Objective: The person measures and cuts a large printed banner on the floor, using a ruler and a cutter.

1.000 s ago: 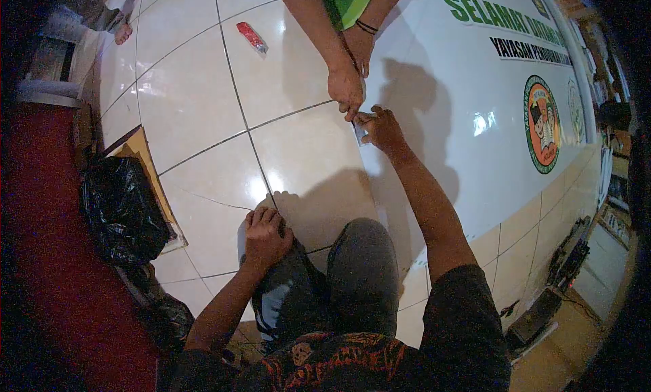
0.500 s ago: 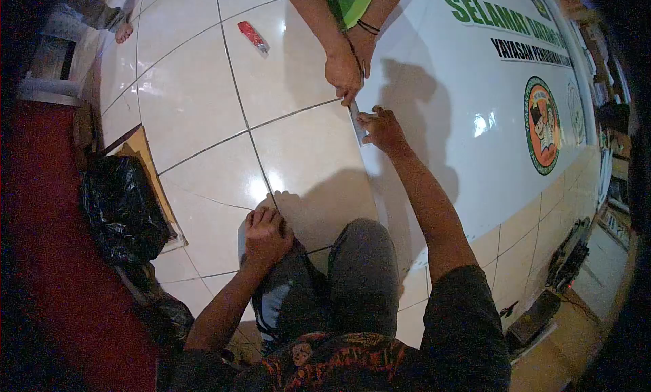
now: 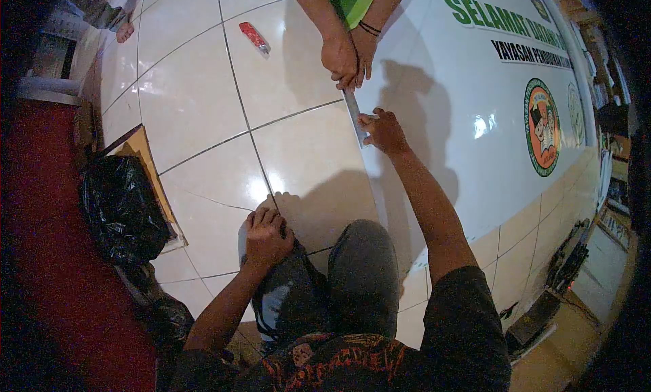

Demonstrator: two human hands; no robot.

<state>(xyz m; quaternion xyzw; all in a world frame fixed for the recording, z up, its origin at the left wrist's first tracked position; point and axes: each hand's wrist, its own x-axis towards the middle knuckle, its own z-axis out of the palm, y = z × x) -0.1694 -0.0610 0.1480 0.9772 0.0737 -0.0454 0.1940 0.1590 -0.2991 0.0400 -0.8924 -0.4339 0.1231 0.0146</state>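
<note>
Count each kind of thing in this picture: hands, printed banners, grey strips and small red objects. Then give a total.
Hands: 4 (left hand, right hand, co-worker's hand, co-worker's other hand)
Printed banners: 1
Grey strips: 1
Small red objects: 1
Total: 7

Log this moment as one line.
right hand: holding banner edge | left hand: resting on floor | co-worker's hands: on same edge

Right hand [image 3: 383,131] touches the banner [image 3: 461,87] edge — left hand [image 3: 266,237] rests beside the knee [image 3: 363,253].
</note>
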